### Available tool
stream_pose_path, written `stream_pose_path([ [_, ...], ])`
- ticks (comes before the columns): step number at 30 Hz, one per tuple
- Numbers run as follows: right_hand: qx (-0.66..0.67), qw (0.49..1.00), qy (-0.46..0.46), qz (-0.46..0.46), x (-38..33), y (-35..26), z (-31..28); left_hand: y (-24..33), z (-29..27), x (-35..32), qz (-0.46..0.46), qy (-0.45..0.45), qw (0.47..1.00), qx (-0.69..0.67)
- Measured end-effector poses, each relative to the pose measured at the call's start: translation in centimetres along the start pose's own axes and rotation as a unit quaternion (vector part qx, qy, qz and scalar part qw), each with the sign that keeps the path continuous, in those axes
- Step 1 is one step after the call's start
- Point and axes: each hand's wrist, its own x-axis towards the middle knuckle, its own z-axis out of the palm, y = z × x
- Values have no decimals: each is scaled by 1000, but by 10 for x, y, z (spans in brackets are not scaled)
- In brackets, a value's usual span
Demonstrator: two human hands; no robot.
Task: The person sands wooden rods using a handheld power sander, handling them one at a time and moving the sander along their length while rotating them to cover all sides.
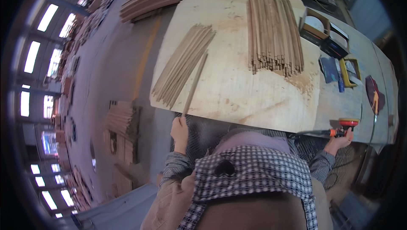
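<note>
My left hand (180, 134) is closed around the near end of a thin wooden strip (195, 82), just past the front edge of the plywood tabletop (229, 73). The strip slants away across the board, beside a fanned bundle of similar strips (184, 62). My right hand (339, 142) grips a sander (349, 123) with a red head and a black and orange body, at the table's right front corner. A dark hose (311, 132) runs from it toward my apron. A larger stack of strips (274, 31) lies at the far right of the plywood.
Open boxes (314, 26), a yellow tray (350, 72), a blue cloth (329, 69) and a dark red cloth (374, 90) under an orange-handled tool (375, 102) lie along the right. Sawdust (302, 84) dusts the plywood. Stacked boards (123, 122) stand on the floor to the left.
</note>
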Motion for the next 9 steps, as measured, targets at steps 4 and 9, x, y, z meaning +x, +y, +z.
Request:
stream_pose_path([
  [4,-113,991,-73,11,3,20,-1,16,8,4,-3,6,1000,-14],
  [9,-324,926,-190,-27,-27,10,41,19,16,28,5,26,999,-32],
])
